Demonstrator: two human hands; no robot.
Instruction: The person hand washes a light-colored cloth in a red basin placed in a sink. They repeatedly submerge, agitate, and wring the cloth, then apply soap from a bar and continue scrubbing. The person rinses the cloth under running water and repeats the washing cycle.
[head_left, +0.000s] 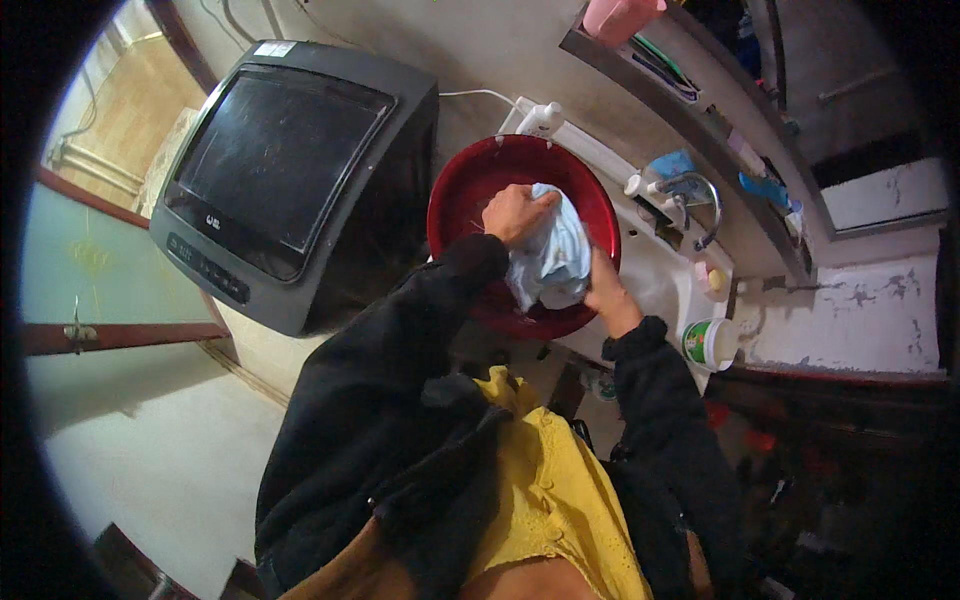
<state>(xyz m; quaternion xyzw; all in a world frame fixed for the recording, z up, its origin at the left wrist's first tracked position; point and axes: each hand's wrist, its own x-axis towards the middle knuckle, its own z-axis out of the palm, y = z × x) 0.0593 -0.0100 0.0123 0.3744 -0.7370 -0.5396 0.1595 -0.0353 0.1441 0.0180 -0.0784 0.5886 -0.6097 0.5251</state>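
A wet light-blue cloth (564, 244) is held between my hands over a red plastic basin (469, 176). My left hand (517, 215) grips its upper left part, knuckles up. On the lower right, my right hand (611, 292) holds the cloth's edge, its fingers partly hidden behind the fabric. The cloth's lower end is bunched and pale, hanging into the basin. Whether water stands at the bottom is hard to tell. The basin rests over the left part of a white washbasin (656, 281).
A dark top-loading washing machine (281, 165) stands to the left. Behind the red basin is a white bottle (541, 120). A chrome faucet (709, 206), soap (716, 280) and a white-and-green tub (709, 343) line the right side. Above runs a shelf (675, 90) with a pink cup (621, 19).
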